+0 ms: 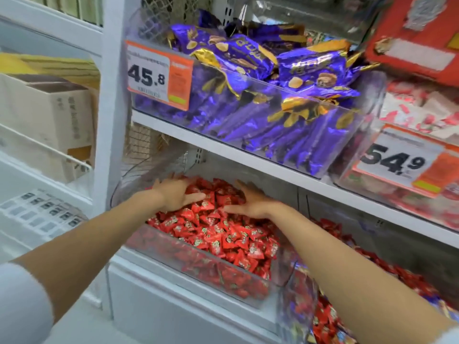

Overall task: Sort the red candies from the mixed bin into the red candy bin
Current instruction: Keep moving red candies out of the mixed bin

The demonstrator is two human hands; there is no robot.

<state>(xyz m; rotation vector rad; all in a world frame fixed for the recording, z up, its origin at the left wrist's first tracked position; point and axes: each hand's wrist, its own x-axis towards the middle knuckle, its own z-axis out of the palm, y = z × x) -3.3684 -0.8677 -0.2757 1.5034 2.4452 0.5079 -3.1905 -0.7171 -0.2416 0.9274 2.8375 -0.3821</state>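
Both forearms (87, 244) stretch out from me; left grip (173, 194) and right grip (250, 202) lie flat, fingers spread, holding nothing, on red candies (218, 234) heaped in the clear red candy bin (198, 265). Above sit a 45.8 tag (149, 75) and a 54.9 tag (395, 160).

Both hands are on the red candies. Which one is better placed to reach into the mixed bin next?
Likely the right hand: the mixed bin sits directly below its forearm, while the left hand lies at the left side of the red candy bin.
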